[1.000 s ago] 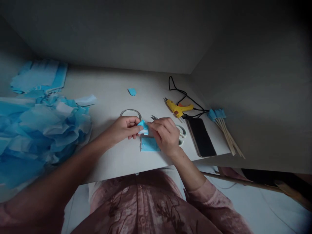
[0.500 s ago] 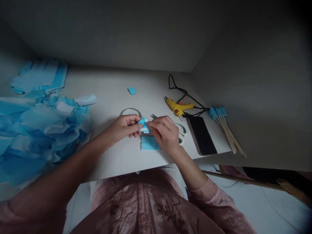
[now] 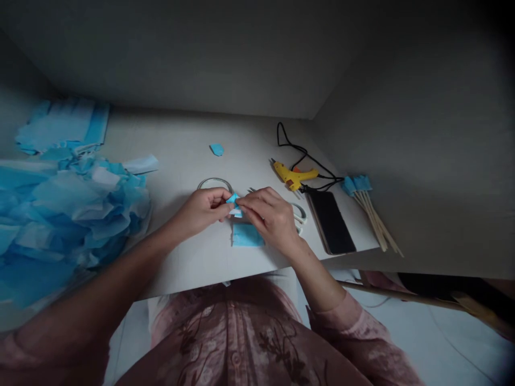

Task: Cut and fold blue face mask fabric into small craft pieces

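small folded blue paper piece pinched between both hands just above the table, near centre, a bit of white showing on its lower edge. left hand grips it from the left with thumb and fingertips closed on it; right hand meets it from the right, fingertips closed on the same piece, so the hands are together, touching at the paper. flat blue paper rectangle lies on the table just near of the hands, partly under the right hand. thin wire ring just far of the left hand. scissors to the right of the right hand, mostly hidden behind it. black phone face up further right, near the table edge. yellow glue gun with black cord far of the phone. bundle of wooden sticks with blue paper tips at far right edge. tiny blue scrap alone toward the far side. big heap of blue and white tissue paper on the left, flatter stack of blue sheets beyond it.
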{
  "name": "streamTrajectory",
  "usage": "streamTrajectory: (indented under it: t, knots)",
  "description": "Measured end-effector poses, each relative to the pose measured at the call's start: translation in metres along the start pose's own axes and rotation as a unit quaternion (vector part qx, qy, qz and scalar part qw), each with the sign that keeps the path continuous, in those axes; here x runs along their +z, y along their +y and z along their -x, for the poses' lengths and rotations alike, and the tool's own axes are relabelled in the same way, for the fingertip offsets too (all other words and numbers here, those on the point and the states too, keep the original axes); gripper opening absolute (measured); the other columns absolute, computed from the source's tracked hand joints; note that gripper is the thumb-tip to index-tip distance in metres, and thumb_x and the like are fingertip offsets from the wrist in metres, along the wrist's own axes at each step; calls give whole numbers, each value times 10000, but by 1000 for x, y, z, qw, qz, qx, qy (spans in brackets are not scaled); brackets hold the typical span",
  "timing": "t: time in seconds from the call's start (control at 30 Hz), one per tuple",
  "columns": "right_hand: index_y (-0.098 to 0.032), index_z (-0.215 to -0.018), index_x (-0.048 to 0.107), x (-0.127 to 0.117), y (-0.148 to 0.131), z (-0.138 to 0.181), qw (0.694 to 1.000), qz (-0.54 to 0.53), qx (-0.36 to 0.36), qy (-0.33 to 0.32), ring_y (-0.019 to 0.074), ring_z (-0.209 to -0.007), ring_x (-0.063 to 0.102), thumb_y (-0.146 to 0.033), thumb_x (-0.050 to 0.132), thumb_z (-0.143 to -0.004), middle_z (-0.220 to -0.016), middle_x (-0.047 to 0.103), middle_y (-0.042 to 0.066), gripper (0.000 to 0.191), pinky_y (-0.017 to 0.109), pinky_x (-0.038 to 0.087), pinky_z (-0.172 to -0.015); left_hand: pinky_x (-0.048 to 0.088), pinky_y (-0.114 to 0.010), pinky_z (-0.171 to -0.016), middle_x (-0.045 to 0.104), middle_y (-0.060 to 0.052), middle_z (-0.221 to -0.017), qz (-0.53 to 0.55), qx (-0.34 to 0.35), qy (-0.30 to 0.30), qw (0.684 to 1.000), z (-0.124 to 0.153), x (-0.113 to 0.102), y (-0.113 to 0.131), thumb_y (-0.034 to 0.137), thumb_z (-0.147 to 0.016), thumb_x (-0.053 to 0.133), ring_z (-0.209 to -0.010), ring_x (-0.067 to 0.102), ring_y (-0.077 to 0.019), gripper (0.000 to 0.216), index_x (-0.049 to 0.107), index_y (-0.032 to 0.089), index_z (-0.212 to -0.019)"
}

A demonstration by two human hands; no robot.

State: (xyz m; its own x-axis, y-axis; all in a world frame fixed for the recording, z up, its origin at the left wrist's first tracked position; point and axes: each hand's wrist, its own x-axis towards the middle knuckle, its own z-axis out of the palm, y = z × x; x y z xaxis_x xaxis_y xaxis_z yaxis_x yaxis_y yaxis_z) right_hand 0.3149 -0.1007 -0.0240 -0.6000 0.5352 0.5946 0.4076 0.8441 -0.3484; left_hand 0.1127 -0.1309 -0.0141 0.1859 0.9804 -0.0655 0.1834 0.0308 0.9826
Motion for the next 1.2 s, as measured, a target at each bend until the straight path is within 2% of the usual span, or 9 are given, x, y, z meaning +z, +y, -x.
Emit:
streamTrajectory:
  t: [0.17,0.27,0.4,0.53,0.6,0.77,0.93,1.1,1.2]
  knots:
    - [-205,-1265,700,-9,2,0,998,-27,-7,-48,223,-995,665,-482,607,-975,-1078,761,94,412,376,545,-861,384,-198,-484,608,17,-629,49,-17,10,999,-2,-3,-5,355,-788,667,-519,510,-84,192,584,184,-764]
    - [-245,-1392,603,-13,3,0,988,-132,75,-14,205,-1037,674,-520,499,-1020,-1157,740,87,475,380,537,-927,384,-202,-484,620,11,-645,60,-17,21,998,-2,-5,-5,379,-798,680,-524,518,-87,214,600,180,-796]
    - [-233,-1438,514,-4,5,0,927,-291,235,17,161,-919,668,-463,547,-1007,-1056,719,61,490,315,555,-829,389,-206,-491,609,19,-642,34,-7,20,999,-1,-4,-1,363,-798,674,-536,533,-89,197,610,178,-798]
    - [-202,-1422,484,15,5,-1,862,-422,281,-16,144,-814,626,-460,631,-934,-933,642,19,571,308,563,-788,400,-214,-516,599,23,-636,3,11,31,999,0,0,1,340,-789,661,-549,523,-92,167,601,184,-787]
    - [-210,-1382,511,22,4,-2,849,-440,292,-14,141,-817,620,-426,664,-898,-923,620,9,551,303,558,-795,399,-219,-531,591,22,-633,-9,15,43,999,0,0,-1,339,-786,663,-562,518,-96,167,600,185,-779]
    - [-209,-1333,543,26,1,-5,865,-412,286,13,134,-776,597,-334,650,-875,-863,586,-6,487,282,525,-737,427,-245,-580,627,-3,-717,23,9,18,1000,-2,-5,-5,395,-815,645,-633,557,-125,238,669,179,-911]
    - [-220,-1440,472,24,-4,-6,888,-367,276,8,130,-752,588,-275,640,-873,-865,604,-8,594,267,504,-689,484,-291,-792,685,-83,-1057,43,37,52,997,-3,-7,-5,417,-795,673,-955,628,-192,423,675,163,-1133]
    - [-196,-1493,424,30,-8,-3,888,-369,273,-22,118,-747,595,-200,629,-843,-841,605,-22,682,258,506,-712,422,-269,-685,627,-8,-766,-1,51,43,998,-4,-5,-7,351,-761,712,-725,554,-139,206,686,161,-836]
    - [-199,-1477,451,34,-5,-1,886,-383,259,-31,122,-752,594,-215,626,-862,-856,608,-10,640,272,522,-719,402,-262,-646,593,13,-689,34,34,49,998,-3,-5,-8,355,-751,726,-658,522,-122,203,663,162,-740]
